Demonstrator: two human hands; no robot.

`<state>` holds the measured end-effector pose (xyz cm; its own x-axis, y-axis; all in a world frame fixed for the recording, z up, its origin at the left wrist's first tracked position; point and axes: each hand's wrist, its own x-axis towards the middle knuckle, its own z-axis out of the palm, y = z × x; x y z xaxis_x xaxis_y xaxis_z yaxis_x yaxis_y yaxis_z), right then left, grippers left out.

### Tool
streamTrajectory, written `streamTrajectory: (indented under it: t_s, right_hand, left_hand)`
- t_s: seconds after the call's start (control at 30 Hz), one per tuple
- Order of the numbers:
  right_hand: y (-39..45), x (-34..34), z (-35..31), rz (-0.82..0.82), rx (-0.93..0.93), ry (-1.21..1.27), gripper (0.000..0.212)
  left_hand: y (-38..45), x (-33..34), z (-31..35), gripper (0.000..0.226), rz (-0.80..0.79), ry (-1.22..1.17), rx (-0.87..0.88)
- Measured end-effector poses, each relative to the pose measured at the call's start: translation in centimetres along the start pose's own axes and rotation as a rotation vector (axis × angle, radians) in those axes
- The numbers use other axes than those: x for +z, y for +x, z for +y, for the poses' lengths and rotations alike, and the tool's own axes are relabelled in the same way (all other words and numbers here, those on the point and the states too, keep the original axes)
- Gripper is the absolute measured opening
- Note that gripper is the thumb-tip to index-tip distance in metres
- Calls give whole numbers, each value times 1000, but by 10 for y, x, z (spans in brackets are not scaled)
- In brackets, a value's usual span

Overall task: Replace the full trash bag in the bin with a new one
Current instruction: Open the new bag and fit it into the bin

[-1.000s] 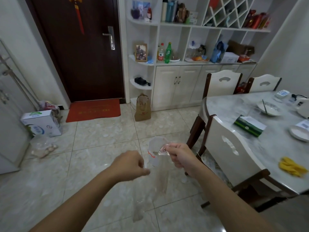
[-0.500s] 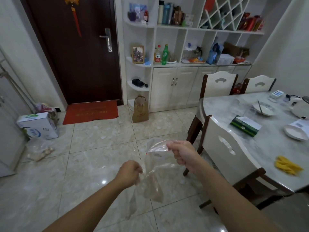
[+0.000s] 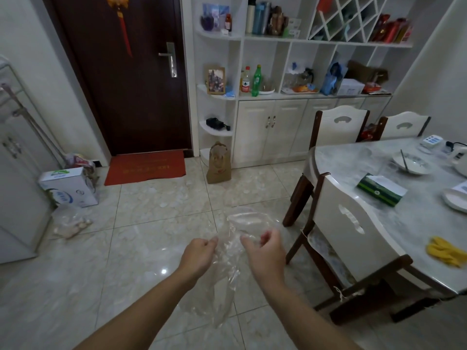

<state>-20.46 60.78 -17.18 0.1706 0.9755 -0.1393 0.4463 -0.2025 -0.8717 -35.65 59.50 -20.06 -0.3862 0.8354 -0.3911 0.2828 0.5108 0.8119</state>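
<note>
Left hand and right hand pinching clear bag rim over bare floor tiles, chair just right.

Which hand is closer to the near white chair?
Right. The right hand grips the clear bag just left of the chair; the left hand grips it farther left.

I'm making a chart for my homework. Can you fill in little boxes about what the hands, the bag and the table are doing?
left hand: pinches one edge of the clear bag
right hand: pinches the other edge
clear bag: thin, see-through, hangs down between the hands over the floor tiles
bin: not in view
table: to the right, with a bowl and a green box
</note>
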Motion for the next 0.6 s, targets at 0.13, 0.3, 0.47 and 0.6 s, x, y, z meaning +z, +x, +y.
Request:
streamTrajectory:
  t_s: [0.13,0.3,0.47,0.6]
  right_hand:
    - [-1,12,6,-285,346,114,54]
    - [6,23,5,-424,424,315,18]
    - [25,17,12,-322,685,559,13]
    - [44,3,28,-347,864,764,18]
  left_hand:
    - [-6,-3,2,52,36,-30,58]
    - [-15,-6,6,48,-25,-122,80]
    - [-7,-22,-13,50,87,-293,-176]
    - [4,-44,-38,46,164,-620,-435]
